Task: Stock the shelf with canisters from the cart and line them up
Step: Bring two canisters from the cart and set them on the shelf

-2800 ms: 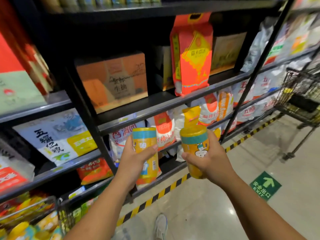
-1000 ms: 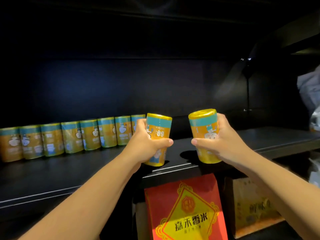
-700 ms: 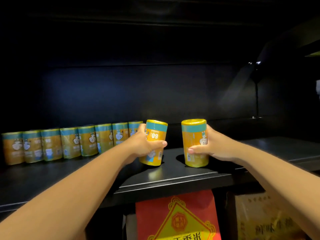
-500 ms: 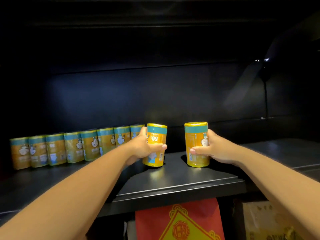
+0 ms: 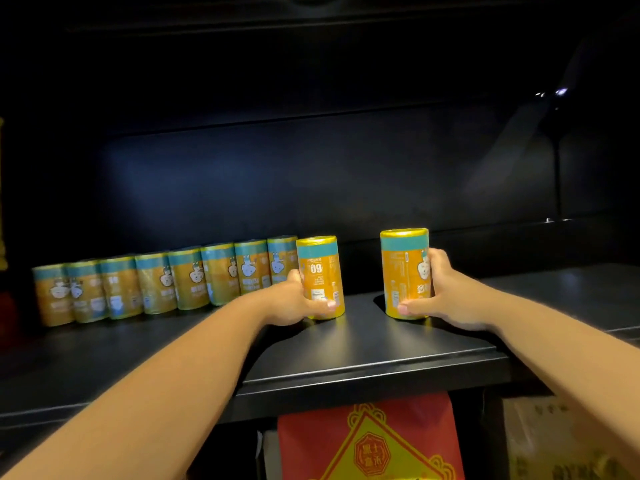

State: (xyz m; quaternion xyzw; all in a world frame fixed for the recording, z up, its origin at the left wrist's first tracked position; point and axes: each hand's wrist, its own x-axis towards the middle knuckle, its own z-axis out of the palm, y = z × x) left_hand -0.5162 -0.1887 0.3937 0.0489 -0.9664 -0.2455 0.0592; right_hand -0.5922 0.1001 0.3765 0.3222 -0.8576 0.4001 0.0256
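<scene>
Both my arms stretch forward over the dark shelf (image 5: 363, 344). My left hand (image 5: 294, 299) curls round the lower part of the left canister (image 5: 320, 268), which stands upright just beside the right end of the row of canisters (image 5: 156, 282) along the back. My right hand (image 5: 446, 292) grips the right canister (image 5: 403, 268), also upright on the shelf, apart from the left one. A red bag (image 5: 367, 445) sits on the level below.

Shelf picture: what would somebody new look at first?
Two bright yellow canisters pop against the dark shelf: the left canister in the left hand, the right canister in the right hand. A row of matching canisters stretches away to the left, and a red bag shows underneath.
</scene>
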